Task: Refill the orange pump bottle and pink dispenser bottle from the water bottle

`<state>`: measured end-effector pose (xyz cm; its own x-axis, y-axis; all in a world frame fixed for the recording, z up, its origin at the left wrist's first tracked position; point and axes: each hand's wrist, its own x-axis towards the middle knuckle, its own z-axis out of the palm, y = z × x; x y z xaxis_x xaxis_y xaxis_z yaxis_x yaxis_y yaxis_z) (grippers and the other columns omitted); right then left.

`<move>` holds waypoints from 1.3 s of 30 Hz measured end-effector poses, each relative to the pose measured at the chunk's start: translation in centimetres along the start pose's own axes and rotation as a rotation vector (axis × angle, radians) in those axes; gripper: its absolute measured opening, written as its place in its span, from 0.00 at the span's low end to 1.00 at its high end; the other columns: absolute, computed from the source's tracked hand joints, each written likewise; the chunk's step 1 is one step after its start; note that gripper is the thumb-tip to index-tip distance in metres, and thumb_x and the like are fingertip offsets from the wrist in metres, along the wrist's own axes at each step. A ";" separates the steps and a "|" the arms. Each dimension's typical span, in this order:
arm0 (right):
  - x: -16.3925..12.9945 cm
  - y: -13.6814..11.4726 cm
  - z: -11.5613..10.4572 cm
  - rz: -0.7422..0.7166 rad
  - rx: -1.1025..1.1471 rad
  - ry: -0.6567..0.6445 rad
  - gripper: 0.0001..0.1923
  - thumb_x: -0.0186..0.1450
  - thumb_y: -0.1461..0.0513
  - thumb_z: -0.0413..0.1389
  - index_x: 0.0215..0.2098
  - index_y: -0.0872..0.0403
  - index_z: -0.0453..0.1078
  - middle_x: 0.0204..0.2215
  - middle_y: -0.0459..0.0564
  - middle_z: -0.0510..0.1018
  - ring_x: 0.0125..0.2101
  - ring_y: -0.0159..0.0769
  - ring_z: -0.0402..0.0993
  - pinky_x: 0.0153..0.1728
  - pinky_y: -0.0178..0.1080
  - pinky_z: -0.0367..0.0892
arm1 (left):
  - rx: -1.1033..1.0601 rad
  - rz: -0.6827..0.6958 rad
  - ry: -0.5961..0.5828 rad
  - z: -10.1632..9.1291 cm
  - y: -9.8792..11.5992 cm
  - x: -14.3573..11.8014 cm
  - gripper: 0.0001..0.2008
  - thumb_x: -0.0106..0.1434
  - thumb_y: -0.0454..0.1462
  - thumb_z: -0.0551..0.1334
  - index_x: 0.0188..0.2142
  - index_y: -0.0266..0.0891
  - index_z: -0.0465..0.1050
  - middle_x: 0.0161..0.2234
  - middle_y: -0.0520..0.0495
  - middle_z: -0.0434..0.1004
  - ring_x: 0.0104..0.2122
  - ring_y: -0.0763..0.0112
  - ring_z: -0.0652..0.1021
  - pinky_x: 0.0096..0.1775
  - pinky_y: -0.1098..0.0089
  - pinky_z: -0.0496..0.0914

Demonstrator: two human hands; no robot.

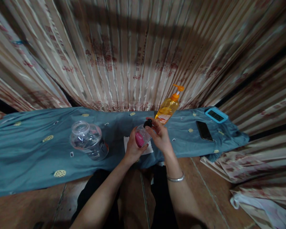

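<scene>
My left hand is wrapped round a small clear bottle with a pink label, held tilted above the cloth. At its top, the fingers of my right hand close on the black cap. Whether the cap is loose or seated on the neck I cannot tell. Partly hidden beneath the bottle and my left hand lies a white sheet or tissue. Just behind my right hand stands an orange pump bottle of yellow liquid.
A large clear plastic jar without a lid stands on the left. On the right lie a dark phone and a blue-framed digital device. A teal pineapple-print cloth covers the narrow table. Patterned curtains hang close behind.
</scene>
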<state>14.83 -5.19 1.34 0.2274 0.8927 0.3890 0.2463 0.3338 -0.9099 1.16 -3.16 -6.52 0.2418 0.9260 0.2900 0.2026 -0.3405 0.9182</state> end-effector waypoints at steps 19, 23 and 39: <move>-0.2 -0.3 -0.6 -0.018 -0.083 0.014 0.27 0.59 0.50 0.66 0.53 0.50 0.70 0.53 0.52 0.78 0.52 0.41 0.74 0.56 0.46 0.68 | -0.010 0.022 0.004 0.1 0.2 -0.1 0.44 0.49 0.38 0.73 0.63 0.41 0.58 0.60 0.37 0.71 0.59 0.50 0.74 0.60 0.50 0.68; -0.1 -0.2 -0.3 0.011 -0.109 0.091 0.26 0.56 0.49 0.69 0.48 0.51 0.71 0.47 0.51 0.79 0.48 0.41 0.76 0.55 0.48 0.68 | 0.000 0.018 0.010 0.2 0.1 -0.1 0.44 0.48 0.38 0.73 0.63 0.41 0.58 0.60 0.37 0.70 0.59 0.49 0.74 0.60 0.49 0.68; 0.0 -0.2 -0.3 0.000 -0.044 0.089 0.24 0.57 0.51 0.68 0.48 0.50 0.73 0.48 0.51 0.79 0.48 0.40 0.76 0.55 0.47 0.69 | 0.021 0.035 -0.005 0.2 0.2 0.0 0.43 0.48 0.37 0.73 0.62 0.41 0.57 0.59 0.37 0.71 0.58 0.50 0.75 0.59 0.51 0.69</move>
<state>15.03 -5.32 1.62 0.3101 0.8617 0.4017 0.2868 0.3180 -0.9036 1.38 -3.28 -6.37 0.2539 0.9126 0.3206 0.2133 -0.3761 0.9017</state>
